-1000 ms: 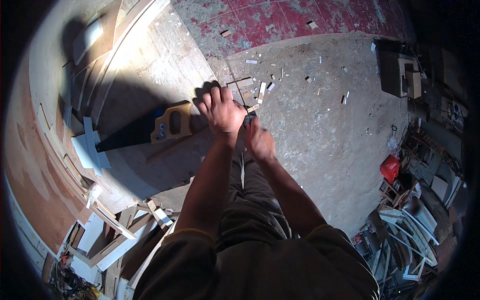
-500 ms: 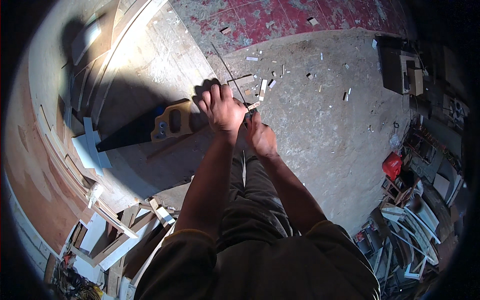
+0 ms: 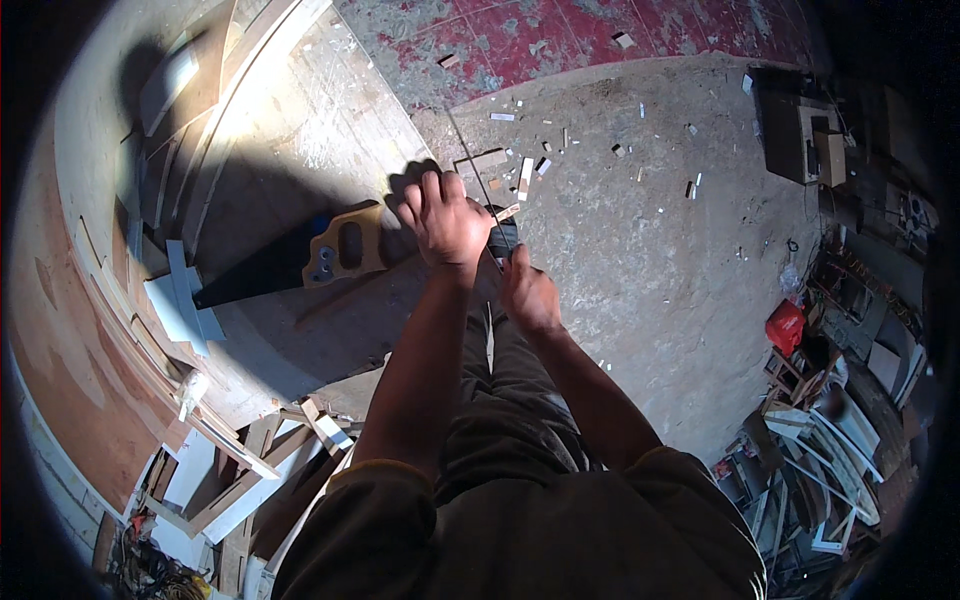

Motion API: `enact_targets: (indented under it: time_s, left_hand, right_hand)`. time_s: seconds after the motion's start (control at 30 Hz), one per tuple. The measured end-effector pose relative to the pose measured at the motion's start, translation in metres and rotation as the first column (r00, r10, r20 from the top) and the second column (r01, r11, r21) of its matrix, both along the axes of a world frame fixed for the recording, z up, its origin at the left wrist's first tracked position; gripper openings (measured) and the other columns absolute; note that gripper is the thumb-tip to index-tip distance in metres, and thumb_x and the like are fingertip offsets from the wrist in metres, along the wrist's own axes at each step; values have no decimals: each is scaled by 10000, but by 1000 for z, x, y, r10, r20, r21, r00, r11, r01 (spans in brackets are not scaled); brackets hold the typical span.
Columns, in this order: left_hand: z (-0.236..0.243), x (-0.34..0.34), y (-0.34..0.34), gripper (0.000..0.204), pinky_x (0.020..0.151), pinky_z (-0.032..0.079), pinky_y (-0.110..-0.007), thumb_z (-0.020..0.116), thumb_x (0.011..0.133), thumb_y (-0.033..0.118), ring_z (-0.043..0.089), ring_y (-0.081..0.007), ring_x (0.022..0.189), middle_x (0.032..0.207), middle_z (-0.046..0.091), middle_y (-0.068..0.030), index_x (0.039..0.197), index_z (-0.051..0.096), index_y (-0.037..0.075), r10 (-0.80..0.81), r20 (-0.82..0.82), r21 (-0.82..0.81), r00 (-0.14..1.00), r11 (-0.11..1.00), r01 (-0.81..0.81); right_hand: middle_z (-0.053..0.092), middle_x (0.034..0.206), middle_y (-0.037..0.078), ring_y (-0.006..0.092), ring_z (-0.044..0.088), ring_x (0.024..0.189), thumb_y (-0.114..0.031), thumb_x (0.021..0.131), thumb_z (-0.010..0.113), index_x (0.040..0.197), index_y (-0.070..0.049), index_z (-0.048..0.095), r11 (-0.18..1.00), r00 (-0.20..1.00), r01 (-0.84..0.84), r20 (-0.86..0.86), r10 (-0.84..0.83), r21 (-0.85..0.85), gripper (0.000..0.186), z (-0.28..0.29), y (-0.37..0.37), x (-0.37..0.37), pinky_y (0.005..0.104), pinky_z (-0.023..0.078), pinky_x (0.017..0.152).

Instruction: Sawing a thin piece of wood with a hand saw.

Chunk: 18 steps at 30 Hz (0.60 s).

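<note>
My left hand [image 3: 447,225] presses down at the right edge of the workbench [image 3: 330,110], its fingers bent over a wood strip. Only the pale end of that wood strip [image 3: 508,212] shows beyond my thumb; the rest is hidden. My right hand [image 3: 530,295] is closed round the near end of a saw. The saw's blade [image 3: 470,157], seen almost edge-on as a thin dark line, slants up and left, crossing the strip close beside my left thumb. To the left, a handsaw [image 3: 345,248] with a yellow handle and dark blade lies flat on the bench.
Pale offcuts [image 3: 187,295] lie past the handsaw's tip. Small wood scraps [image 3: 526,178] litter the concrete floor [image 3: 640,270]. Stacked wood pieces [image 3: 235,490] stand at lower left. A red bag [image 3: 785,326] and piled frames [image 3: 835,455] line the right side.
My right hand has drawn the saw back toward me, so its far tip sits nearer the strip. My left hand stays where it was.
</note>
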State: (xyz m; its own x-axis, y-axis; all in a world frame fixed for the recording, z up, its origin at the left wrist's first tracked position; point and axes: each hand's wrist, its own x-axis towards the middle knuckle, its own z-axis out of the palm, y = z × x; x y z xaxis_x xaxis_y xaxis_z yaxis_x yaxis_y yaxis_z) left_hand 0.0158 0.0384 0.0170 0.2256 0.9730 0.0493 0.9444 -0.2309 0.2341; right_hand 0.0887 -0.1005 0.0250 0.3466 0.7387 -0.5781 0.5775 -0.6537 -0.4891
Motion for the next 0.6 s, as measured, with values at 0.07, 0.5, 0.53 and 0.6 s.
enact_targets:
  time_s: [0.07,0.5,0.53,0.6]
  left_hand:
    - [-2,-2,0,236,840,375,-467,695,657,172,505,-296,970,976,543,-79,861,594,110,-12,-10,35,1000,999,12]
    - [-3,0,2,173,814,376,-452,670,658,106,514,-295,912,912,535,-69,792,563,131,3,28,83,1000,997,-5]
    - [-2,-1,1,173,814,376,-452,670,658,106,514,-295,912,912,535,-69,792,563,131,1,27,82,1000,997,-3]
    - [-1,0,1,175,808,375,-451,667,657,102,513,-298,906,907,533,-71,794,561,131,9,32,81,999,997,-11]
  right_hand:
    - [662,742,282,505,655,706,-279,1006,513,1144,-68,433,1000,1000,1,8,-1,20,265,-5,20,2,606,505,601]
    - [671,796,309,513,668,758,-290,1027,424,1152,-91,410,1000,1000,-6,3,6,-10,236,-8,35,0,624,524,651]
    - [670,793,311,512,668,757,-292,1027,421,1148,-93,410,1000,1000,-5,9,5,-9,234,-9,26,-2,625,525,651]
    - [665,783,317,511,669,761,-304,1030,415,1128,-95,410,993,1000,-17,1,18,-115,231,6,13,0,632,524,657]
